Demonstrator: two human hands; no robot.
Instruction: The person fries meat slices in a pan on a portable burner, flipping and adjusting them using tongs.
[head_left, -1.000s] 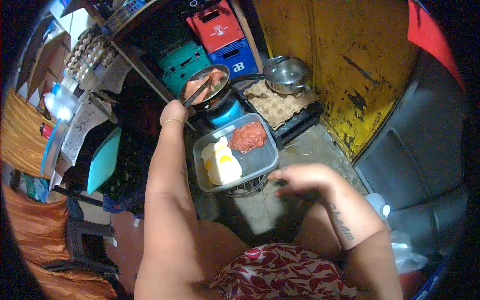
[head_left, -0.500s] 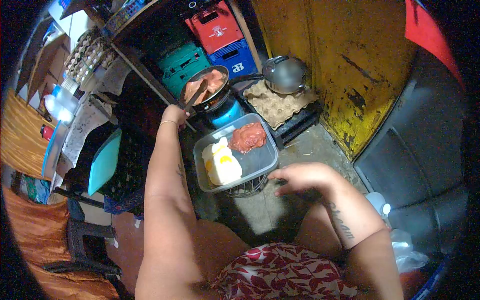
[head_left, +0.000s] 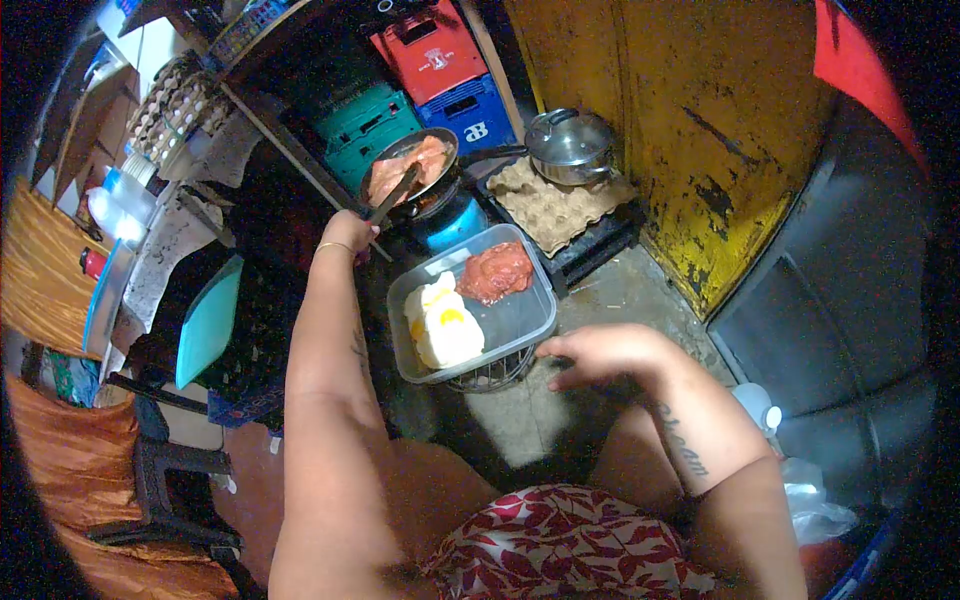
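Observation:
My left hand [head_left: 352,230] is closed around the handle of a dark spatula [head_left: 394,195]. The spatula's far end reaches over a frying pan [head_left: 456,153], where flat pieces of pink-orange meat [head_left: 398,170] lie. A blue-lit burner [head_left: 453,222] is under the pan. Nearer to me, a clear plastic container [head_left: 520,335] holds fried eggs [head_left: 447,325] on its left and a reddish mound of raw-looking meat [head_left: 497,272] on its right. Beside the container's right corner hovers my right hand [head_left: 590,352], with its fingers apart and nothing in them.
A lidded pot [head_left: 570,150] stands on an egg carton [head_left: 545,210] right of the pan. Red [head_left: 428,50], blue [head_left: 470,118] and green [head_left: 365,130] crates are stacked behind. A yellow worn panel [head_left: 690,130] borders the right. A turquoise lid [head_left: 210,325] leans at left.
The spatula's tip has shifted slightly to the right and lower over the meat. My right hand and the container stay in place.

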